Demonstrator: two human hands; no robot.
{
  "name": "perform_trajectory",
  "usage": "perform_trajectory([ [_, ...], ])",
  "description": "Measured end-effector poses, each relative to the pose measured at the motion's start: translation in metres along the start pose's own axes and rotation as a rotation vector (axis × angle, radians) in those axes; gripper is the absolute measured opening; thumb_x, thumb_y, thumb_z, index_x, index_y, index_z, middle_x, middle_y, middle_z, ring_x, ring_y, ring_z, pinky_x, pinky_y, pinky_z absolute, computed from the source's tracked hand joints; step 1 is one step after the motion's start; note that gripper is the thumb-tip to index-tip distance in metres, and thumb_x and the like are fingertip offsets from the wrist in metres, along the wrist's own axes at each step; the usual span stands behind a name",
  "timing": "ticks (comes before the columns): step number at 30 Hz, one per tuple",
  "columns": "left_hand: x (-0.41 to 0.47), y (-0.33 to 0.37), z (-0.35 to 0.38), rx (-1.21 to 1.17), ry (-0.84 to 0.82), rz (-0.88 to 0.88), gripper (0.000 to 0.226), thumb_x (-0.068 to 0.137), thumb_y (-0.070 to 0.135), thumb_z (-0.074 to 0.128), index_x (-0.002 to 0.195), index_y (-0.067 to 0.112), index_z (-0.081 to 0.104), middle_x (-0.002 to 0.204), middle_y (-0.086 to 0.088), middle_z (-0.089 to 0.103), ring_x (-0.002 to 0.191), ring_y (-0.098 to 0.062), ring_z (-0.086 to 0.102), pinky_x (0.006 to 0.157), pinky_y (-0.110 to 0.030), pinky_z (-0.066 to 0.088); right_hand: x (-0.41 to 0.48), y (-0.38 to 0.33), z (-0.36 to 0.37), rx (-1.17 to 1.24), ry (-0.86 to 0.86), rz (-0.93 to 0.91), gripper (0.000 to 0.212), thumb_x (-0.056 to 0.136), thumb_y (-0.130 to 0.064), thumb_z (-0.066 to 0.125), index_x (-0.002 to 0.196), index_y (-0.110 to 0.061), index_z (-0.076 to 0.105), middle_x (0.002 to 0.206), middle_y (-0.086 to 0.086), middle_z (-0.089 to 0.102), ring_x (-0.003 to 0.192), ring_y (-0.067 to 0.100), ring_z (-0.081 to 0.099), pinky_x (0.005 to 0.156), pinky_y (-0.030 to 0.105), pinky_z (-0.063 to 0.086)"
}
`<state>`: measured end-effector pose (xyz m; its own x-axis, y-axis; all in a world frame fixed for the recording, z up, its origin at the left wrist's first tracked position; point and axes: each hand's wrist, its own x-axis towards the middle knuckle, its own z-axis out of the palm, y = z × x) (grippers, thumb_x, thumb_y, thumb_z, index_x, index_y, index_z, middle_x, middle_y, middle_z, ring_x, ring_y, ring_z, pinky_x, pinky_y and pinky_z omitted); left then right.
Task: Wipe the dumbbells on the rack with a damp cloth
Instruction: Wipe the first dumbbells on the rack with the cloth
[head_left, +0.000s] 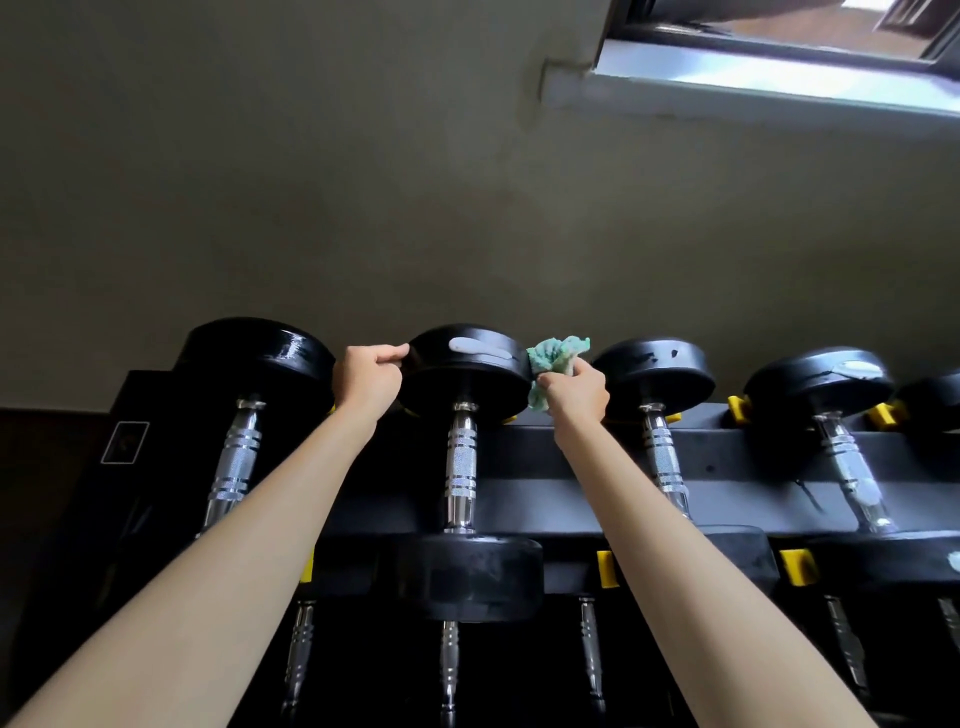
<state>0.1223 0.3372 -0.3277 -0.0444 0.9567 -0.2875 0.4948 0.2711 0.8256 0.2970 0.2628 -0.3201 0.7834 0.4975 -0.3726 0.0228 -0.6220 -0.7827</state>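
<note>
A row of black dumbbells with chrome handles lies on the top tier of a dark rack (582, 499). The second dumbbell from the left (462, 462) is between my hands. My left hand (366, 382) pinches the left edge of its far head (467, 369). My right hand (574, 392) grips a crumpled green cloth (556, 358) against the right side of that same head. A pale worn patch shows on top of the head.
Other dumbbells lie to the left (244, 447) and right (657, 441), with one more further right (841, 457). Yellow saddles (605, 569) mark the rack's cradles. A lower tier of dumbbells sits beneath. A plain wall rises behind, with a window (779, 67) at the upper right.
</note>
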Motion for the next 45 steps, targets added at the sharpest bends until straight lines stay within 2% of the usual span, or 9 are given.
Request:
perform_trajectory([
  [4, 0.005, -0.004, 0.001, -0.120, -0.052, -0.065, 0.049, 0.079, -0.010, 0.040, 0.107, 0.015, 0.071, 0.111, -0.006, 0.069, 0.110, -0.020, 0.061, 0.101, -0.035, 0.046, -0.019, -0.016, -0.001, -0.134, 0.060, -0.177, 0.017, 0.079, -0.008, 0.054, 0.065, -0.015, 0.048, 0.066, 0.000, 0.053, 0.074, 0.023, 0.048, 0.059, 0.026, 0.031],
  [7, 0.004, -0.004, -0.001, -0.223, -0.081, -0.142, 0.053, 0.076, -0.014, 0.035, 0.107, 0.015, 0.068, 0.114, -0.011, 0.067, 0.109, -0.022, 0.062, 0.099, -0.032, 0.047, -0.038, -0.028, 0.005, -0.219, 0.076, -0.342, 0.011, 0.078, -0.007, 0.049, 0.072, -0.016, 0.051, 0.071, 0.002, 0.055, 0.073, 0.025, 0.046, 0.065, 0.028, 0.029],
  [12, -0.004, 0.000, -0.010, -0.373, -0.185, -0.209, 0.058, 0.084, -0.020, 0.024, 0.131, 0.001, 0.049, 0.132, -0.014, 0.055, 0.115, -0.021, 0.056, 0.060, -0.009, 0.042, -0.061, -0.046, 0.019, -0.409, 0.039, -0.525, 0.029, 0.082, -0.011, 0.049, 0.107, -0.019, 0.062, 0.098, 0.009, 0.060, 0.090, 0.030, 0.055, 0.069, 0.027, 0.028],
  [17, -0.009, 0.000, -0.017, -0.502, -0.194, -0.275, 0.057, 0.087, -0.021, 0.019, 0.139, -0.002, 0.035, 0.138, -0.020, 0.047, 0.117, -0.025, 0.055, 0.070, -0.022, 0.047, -0.066, -0.054, 0.026, -0.533, 0.030, -0.598, 0.023, 0.084, -0.011, 0.048, 0.103, -0.015, 0.060, 0.101, 0.009, 0.057, 0.093, 0.031, 0.055, 0.069, 0.027, 0.027],
  [21, -0.011, -0.002, -0.025, -0.510, -0.170, -0.305, 0.058, 0.090, -0.016, 0.022, 0.144, 0.004, 0.025, 0.139, -0.016, 0.044, 0.081, -0.014, 0.055, 0.077, -0.033, 0.050, -0.074, -0.059, 0.031, -0.578, -0.010, -0.659, 0.017, 0.084, -0.011, 0.049, 0.097, -0.011, 0.060, 0.090, 0.005, 0.049, 0.091, 0.029, 0.054, 0.068, 0.027, 0.027],
  [27, -0.013, -0.008, -0.047, -0.495, -0.072, -0.299, 0.052, 0.093, -0.009, 0.022, 0.143, 0.007, 0.028, 0.129, -0.015, 0.051, 0.098, -0.022, 0.054, 0.087, -0.036, 0.050, -0.090, -0.070, 0.049, -0.625, -0.116, -0.721, 0.009, 0.084, -0.011, 0.049, 0.078, -0.016, 0.055, 0.091, 0.009, 0.059, 0.087, 0.030, 0.052, 0.066, 0.029, 0.026],
  [35, -0.022, -0.015, -0.066, -0.498, -0.043, -0.269, 0.044, 0.093, -0.008, 0.020, 0.130, 0.002, 0.043, 0.109, -0.016, 0.056, 0.093, -0.025, 0.055, 0.085, -0.036, 0.048, -0.099, -0.054, 0.070, -0.504, -0.375, -0.455, 0.008, 0.076, -0.015, 0.059, 0.079, -0.020, 0.064, 0.082, 0.006, 0.059, 0.088, 0.030, 0.059, 0.062, 0.026, 0.037],
  [39, -0.026, -0.020, -0.072, -0.508, -0.026, -0.268, 0.041, 0.094, -0.006, 0.020, 0.125, -0.002, 0.047, 0.120, -0.023, 0.059, 0.087, -0.024, 0.058, 0.072, -0.031, 0.051, -0.090, -0.052, 0.058, 0.001, -0.590, -0.076, 0.014, 0.079, -0.007, 0.061, 0.092, -0.011, 0.062, 0.089, 0.009, 0.063, 0.083, 0.024, 0.065, 0.065, 0.030, 0.056],
  [45, -0.035, -0.010, -0.072, -0.586, -0.175, -0.253, 0.044, 0.092, -0.012, 0.021, 0.123, -0.001, 0.050, 0.115, -0.020, 0.060, 0.079, -0.020, 0.062, 0.066, -0.027, 0.052, -0.087, -0.047, 0.017, 0.608, -0.904, 0.267, 0.018, 0.092, 0.000, 0.043, 0.103, -0.006, 0.056, 0.093, 0.009, 0.064, 0.081, 0.020, 0.062, 0.060, 0.026, 0.056],
])
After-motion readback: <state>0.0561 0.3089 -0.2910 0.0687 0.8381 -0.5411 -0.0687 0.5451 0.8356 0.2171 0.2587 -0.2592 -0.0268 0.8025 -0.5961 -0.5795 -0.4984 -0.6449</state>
